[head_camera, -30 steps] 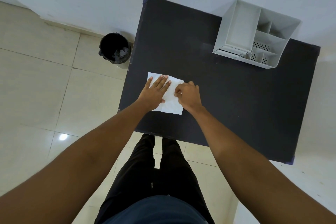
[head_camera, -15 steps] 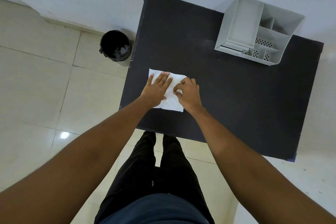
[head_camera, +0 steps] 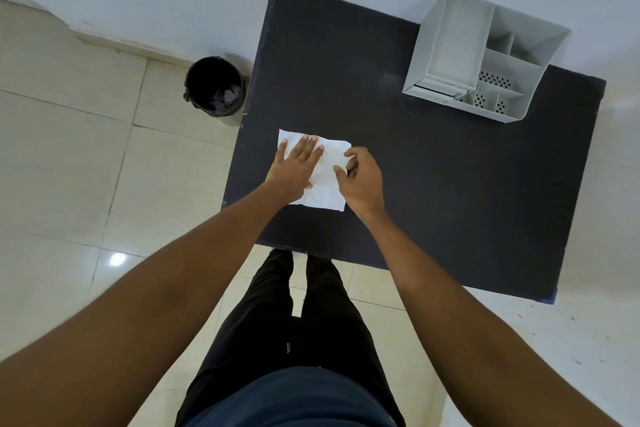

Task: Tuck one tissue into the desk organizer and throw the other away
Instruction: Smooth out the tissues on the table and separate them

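Observation:
A white, creased tissue (head_camera: pixel 327 184) lies flat on the black table (head_camera: pixel 433 184) near its left front part. My left hand (head_camera: pixel 298 166) rests flat on the tissue's left half, fingers spread. My right hand (head_camera: pixel 362 177) is at the tissue's right edge, its thumb and fingers curled over the upper right corner; whether they pinch the paper is unclear. A grey desk organizer (head_camera: pixel 485 55) with several compartments stands at the table's far right. A black bin (head_camera: pixel 214 87) with crumpled paper inside stands on the floor left of the table.
A white wall runs along the back behind the table and the organizer. Beige floor tiles (head_camera: pixel 69 166) spread to the left. My legs in dark trousers stand at the table's front edge.
My right hand has uncurled a little and shifted slightly right at the tissue's right edge. My left hand stays flat on the tissue. The tissue has not moved.

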